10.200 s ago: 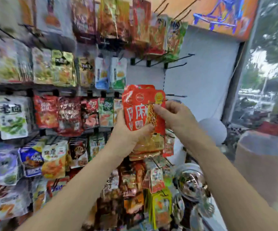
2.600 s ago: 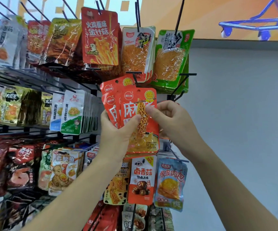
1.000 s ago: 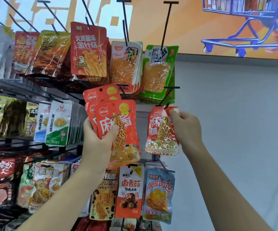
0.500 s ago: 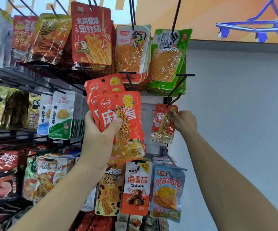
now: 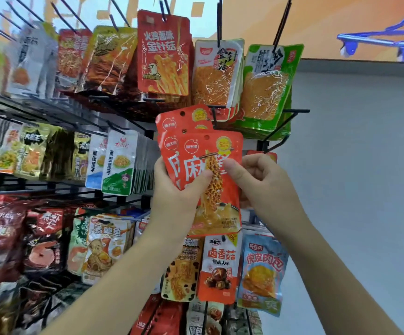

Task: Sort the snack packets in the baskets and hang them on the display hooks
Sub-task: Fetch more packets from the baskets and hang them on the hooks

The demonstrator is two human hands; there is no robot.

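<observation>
My left hand (image 5: 176, 192) grips a fanned stack of orange-red snack packets (image 5: 210, 151) in front of the display rack. My right hand (image 5: 256, 182) pinches the right edge of the front packet, thumb on its face. Behind my right hand, the top of one more orange-red packet (image 5: 265, 154) hangs on the black display hook (image 5: 282, 128) at the rack's right end; the rest of it is hidden. No basket is in view.
Rows of hooks hold many other packets: a red one (image 5: 163, 54) and a green one (image 5: 266, 85) above, an orange mushroom packet (image 5: 218, 269) and a blue one (image 5: 262, 272) below. A bare grey wall (image 5: 360, 189) lies to the right.
My right hand let go of the packet it hung on the right-end hook and came back left to the stack, where it now pinches the front packet.
</observation>
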